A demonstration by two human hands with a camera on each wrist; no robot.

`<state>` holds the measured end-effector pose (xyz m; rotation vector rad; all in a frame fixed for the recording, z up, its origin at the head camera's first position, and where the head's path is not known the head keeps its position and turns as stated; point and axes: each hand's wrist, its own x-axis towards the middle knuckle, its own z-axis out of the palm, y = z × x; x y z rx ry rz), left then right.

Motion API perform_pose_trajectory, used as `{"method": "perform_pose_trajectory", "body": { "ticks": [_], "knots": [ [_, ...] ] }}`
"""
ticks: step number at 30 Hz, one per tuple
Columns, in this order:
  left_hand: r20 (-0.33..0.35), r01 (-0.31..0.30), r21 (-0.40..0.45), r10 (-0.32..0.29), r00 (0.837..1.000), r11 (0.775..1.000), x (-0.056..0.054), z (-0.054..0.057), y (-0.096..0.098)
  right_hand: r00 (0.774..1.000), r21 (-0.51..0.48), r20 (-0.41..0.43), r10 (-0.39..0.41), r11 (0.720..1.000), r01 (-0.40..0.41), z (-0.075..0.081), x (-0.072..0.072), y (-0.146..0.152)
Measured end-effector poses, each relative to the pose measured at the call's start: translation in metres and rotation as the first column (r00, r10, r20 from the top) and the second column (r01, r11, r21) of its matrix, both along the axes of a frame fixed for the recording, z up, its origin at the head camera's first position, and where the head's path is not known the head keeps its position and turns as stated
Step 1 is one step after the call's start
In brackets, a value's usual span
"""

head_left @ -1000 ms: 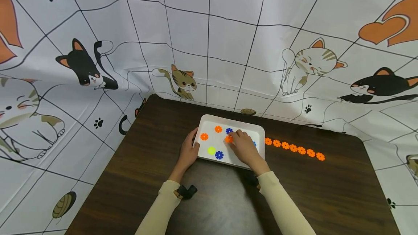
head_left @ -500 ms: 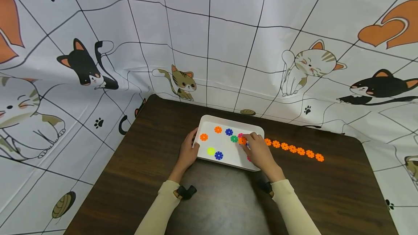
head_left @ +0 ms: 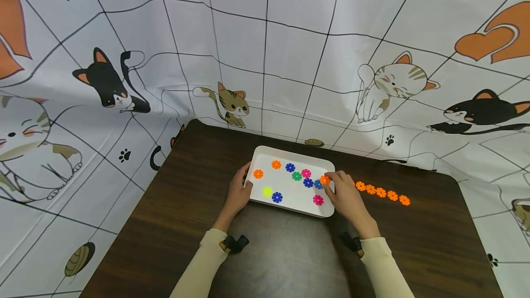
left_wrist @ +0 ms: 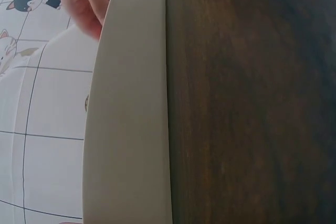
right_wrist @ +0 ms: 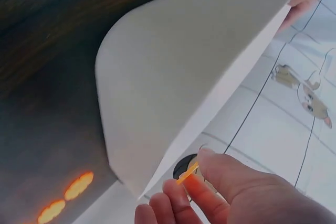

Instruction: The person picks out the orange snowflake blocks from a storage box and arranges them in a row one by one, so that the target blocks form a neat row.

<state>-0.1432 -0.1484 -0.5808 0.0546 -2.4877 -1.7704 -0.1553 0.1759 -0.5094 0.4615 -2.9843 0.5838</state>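
Note:
My left hand [head_left: 240,186] grips the left end of a white rectangular tray [head_left: 295,200], its thumb over the rim. My right hand [head_left: 345,197] pinches an orange snowflake disc [head_left: 325,180] between thumb and fingertips, over the tray's right end. From the right wrist view, the orange disc [right_wrist: 188,173] appears edge-on, above the rim. Inside the tray lie loose discs: two orange, one a little left of centre [head_left: 276,164], several blue [head_left: 277,197], a green [head_left: 296,176], two pink [head_left: 318,200] and a yellow-green one [head_left: 267,191]. The tray's outer wall [left_wrist: 126,108] fills much of the left wrist view.
To the right of the tray, a slanting row of orange discs [head_left: 381,192] lies on the dark wooden table [head_left: 430,233], its left end behind my right hand. A white curtain [head_left: 298,59] with printed cats hangs behind the table and along its sides.
My right hand has carried the orange disc rightward across the tray to its right end, uncovering the green, pink and blue discs. The left hand has stayed on the tray.

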Motion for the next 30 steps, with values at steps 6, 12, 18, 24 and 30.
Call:
{"method": "perform_pose_trajectory", "body": {
  "ticks": [6, 12, 18, 24, 30],
  "knots": [
    [0.025, -0.003, -0.006, 0.003, 1.0, 1.0, 0.0, 0.0, 0.001, 1.0, -0.033, -0.017, -0.014, 0.999, 0.013, -0.001, 0.002, 0.017],
    [0.019, -0.007, -0.01, 0.007, 1.0, 1.0, 0.0, 0.001, 0.001, 0.999, -0.033, -0.034, -0.026, 0.999, 0.025, -0.005, 0.004, 0.032],
    [0.039, -0.007, 0.0, 0.007, 0.999, 1.0, -0.001, 0.002, 0.001, 0.998, -0.024, 0.003, -0.068, 0.997, 0.068, -0.005, 0.006, 0.049],
    [0.025, -0.004, 0.006, 0.004, 1.0, 1.0, 0.0, 0.003, 0.001, 0.996, -0.023, -0.02, -0.084, 0.996, 0.084, -0.005, 0.009, 0.067],
    [0.038, -0.002, 0.008, 0.001, 0.999, 1.0, -0.001, 0.003, 0.001, 0.995, -0.009, 0.0, -0.104, 0.995, 0.104, -0.006, 0.013, 0.086]
  ]
}}
